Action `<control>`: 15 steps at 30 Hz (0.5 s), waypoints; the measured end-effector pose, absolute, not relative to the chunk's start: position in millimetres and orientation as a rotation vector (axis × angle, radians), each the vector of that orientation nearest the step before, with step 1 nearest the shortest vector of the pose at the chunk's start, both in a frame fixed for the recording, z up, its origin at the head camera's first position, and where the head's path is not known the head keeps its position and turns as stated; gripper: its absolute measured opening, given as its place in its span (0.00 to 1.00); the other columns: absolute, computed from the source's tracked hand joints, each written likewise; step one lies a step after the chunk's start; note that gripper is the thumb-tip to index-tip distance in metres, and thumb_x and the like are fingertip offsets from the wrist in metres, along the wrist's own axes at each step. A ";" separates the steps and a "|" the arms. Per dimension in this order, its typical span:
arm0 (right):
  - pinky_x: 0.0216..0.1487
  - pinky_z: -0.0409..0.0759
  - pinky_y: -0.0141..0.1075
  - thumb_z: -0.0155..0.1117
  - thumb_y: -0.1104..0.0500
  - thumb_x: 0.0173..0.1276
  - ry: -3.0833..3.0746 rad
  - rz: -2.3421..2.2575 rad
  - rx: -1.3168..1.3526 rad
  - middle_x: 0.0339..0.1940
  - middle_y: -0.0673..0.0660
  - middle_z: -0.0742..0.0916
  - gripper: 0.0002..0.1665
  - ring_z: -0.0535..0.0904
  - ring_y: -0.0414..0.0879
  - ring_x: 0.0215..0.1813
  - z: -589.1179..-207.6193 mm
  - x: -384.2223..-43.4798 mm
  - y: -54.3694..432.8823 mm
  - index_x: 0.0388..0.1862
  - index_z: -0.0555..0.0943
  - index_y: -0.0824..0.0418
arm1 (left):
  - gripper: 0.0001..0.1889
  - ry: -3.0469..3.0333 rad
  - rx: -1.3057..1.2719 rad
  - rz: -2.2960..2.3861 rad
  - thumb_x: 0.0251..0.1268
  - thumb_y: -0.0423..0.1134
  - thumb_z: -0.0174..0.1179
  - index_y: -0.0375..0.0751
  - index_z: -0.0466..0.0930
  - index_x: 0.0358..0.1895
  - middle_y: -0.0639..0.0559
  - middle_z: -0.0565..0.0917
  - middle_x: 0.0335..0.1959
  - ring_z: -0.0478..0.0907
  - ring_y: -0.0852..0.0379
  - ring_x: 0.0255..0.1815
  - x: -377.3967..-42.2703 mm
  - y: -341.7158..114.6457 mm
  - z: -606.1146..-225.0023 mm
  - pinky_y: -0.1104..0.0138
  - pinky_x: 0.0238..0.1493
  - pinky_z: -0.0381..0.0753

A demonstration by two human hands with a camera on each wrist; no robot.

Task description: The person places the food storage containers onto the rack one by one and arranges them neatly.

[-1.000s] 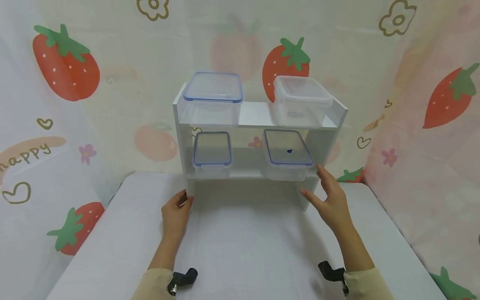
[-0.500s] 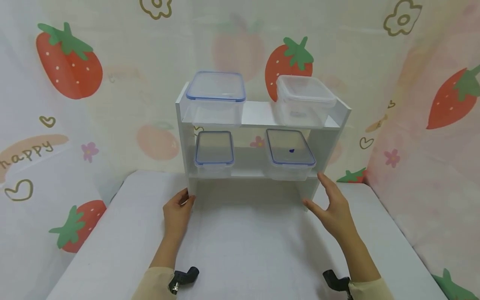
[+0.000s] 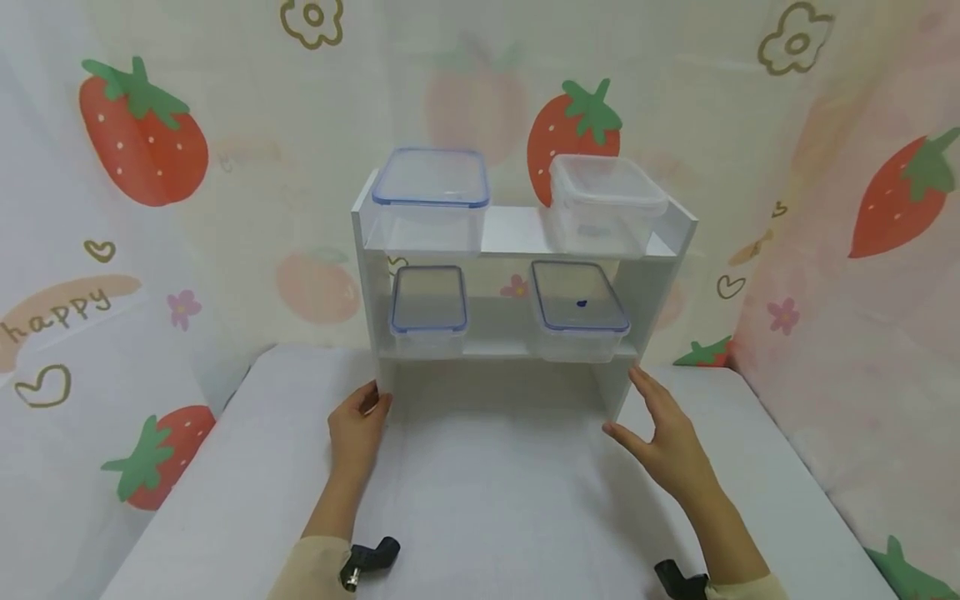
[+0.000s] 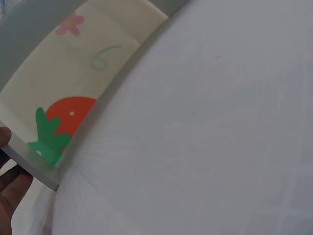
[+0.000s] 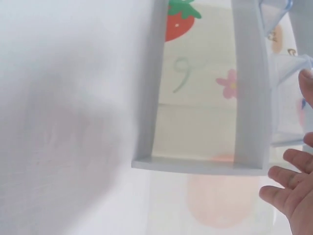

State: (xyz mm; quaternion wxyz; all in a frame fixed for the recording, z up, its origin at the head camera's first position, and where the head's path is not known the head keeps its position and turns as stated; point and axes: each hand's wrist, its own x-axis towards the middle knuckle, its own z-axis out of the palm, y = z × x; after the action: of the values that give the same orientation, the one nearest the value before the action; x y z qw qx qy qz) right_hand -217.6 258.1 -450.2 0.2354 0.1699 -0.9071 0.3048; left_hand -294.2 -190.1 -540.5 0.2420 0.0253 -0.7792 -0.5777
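A white two-tier shelf rack (image 3: 517, 229) stands on the table. My left hand (image 3: 356, 437) pinches the lower end of its left side panel. In the left wrist view, the thumb lies on one face of the panel (image 4: 32, 164) and the fingers on the other. Beside the right side panel (image 3: 617, 387), my right hand (image 3: 671, 450) is spread, with thumb and fingers apart on either side of the panel. The right wrist view shows the right hand (image 5: 298, 196) with fingers extended, apart from the panel edge (image 5: 200, 169).
On the upper tier sit a blue-rimmed food container (image 3: 431, 177) and a clear-lidded one (image 3: 607, 187). Below are a smaller blue-rimmed container (image 3: 429, 304) and one with a dark blue mark (image 3: 577, 300). A strawberry-print cloth (image 3: 472, 100) hangs behind the white-covered table (image 3: 495, 500).
My right hand has moved down along the right side panel, from near the lower tier towards the panel's foot. The left hand, rack and containers have stayed put.
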 end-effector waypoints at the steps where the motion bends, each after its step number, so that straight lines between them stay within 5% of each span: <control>1: 0.72 0.68 0.63 0.79 0.48 0.62 -2.501 0.829 0.465 0.80 0.60 0.68 0.54 0.65 0.62 0.78 -452.0 -216.4 258.1 0.81 0.62 0.59 | 0.20 -2.134 0.083 -1.578 0.71 0.41 0.66 0.35 0.82 0.62 0.38 0.87 0.55 0.85 0.44 0.57 -292.6 -190.3 -540.5 0.72 0.48 0.87; 15: 0.73 0.67 0.64 0.74 0.40 0.65 -2.596 0.730 0.497 0.81 0.60 0.66 0.56 0.62 0.62 0.79 -465.4 -210.0 264.1 0.84 0.57 0.52 | 0.21 -2.231 0.120 -1.506 0.71 0.43 0.66 0.35 0.83 0.60 0.42 0.88 0.53 0.87 0.46 0.54 -288.7 -207.4 -538.2 0.64 0.49 0.89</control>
State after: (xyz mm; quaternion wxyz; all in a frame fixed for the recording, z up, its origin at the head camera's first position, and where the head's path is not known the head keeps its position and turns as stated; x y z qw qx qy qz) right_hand -210.0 264.1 -465.4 0.1986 0.1775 -0.9279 0.2608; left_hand -288.7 -207.4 -538.2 0.2218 0.0433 -0.8074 -0.5449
